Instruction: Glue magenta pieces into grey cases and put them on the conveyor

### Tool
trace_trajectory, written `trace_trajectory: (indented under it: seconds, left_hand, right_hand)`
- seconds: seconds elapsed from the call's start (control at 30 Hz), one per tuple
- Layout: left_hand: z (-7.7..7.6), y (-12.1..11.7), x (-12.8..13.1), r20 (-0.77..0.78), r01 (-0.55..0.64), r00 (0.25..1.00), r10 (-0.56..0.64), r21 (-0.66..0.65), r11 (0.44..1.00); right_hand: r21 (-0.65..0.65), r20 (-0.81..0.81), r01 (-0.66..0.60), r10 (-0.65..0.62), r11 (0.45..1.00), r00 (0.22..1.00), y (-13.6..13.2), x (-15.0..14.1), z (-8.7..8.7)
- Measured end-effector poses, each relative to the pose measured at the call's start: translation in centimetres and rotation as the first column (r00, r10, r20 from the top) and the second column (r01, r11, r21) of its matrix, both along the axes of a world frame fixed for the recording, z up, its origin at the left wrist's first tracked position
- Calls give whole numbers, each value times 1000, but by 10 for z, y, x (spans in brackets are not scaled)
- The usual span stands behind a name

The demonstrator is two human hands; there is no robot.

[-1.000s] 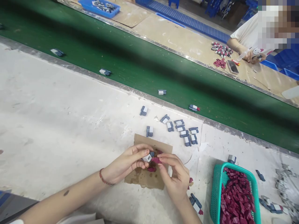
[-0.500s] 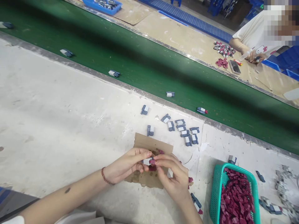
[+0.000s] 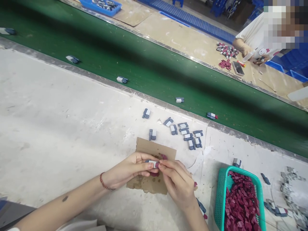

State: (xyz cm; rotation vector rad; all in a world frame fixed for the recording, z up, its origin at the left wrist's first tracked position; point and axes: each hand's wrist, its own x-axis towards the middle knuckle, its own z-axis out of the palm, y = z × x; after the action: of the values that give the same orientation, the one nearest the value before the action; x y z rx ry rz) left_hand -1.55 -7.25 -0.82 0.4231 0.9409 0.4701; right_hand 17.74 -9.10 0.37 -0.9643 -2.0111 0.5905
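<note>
Expect the white-and-blue piece (image 3: pixel 152 164) to feel light and stiff, best held by its flat sides. Held above stained cardboard (image 3: pixel 151 186), pinched between thumb and fingers of the left hand (image 3: pixel 132 168), with a maroon part (image 3: pixel 157 165) at its end pinched by the right hand (image 3: pixel 178 179). Farther out, see a teal basket (image 3: pixel 219 195).

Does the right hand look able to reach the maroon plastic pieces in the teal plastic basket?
Probably yes: the open basket sits to the right of the right hand, nothing covering the pieces, though that hand's fingers are busy with another maroon piece.
</note>
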Motion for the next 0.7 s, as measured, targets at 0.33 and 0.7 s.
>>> trace_trajectory:
  seconds: [0.33, 0.7]
  left_hand:
    - [8, 13, 10, -87, 116, 991, -106, 120, 986]
    - [16, 159, 33, -810, 611, 528, 257, 572, 548]
  right_hand:
    - [18, 17, 75, -76, 997, 997, -5, 4, 2]
    - [-91, 423, 769, -674, 633, 606, -68, 148, 28]
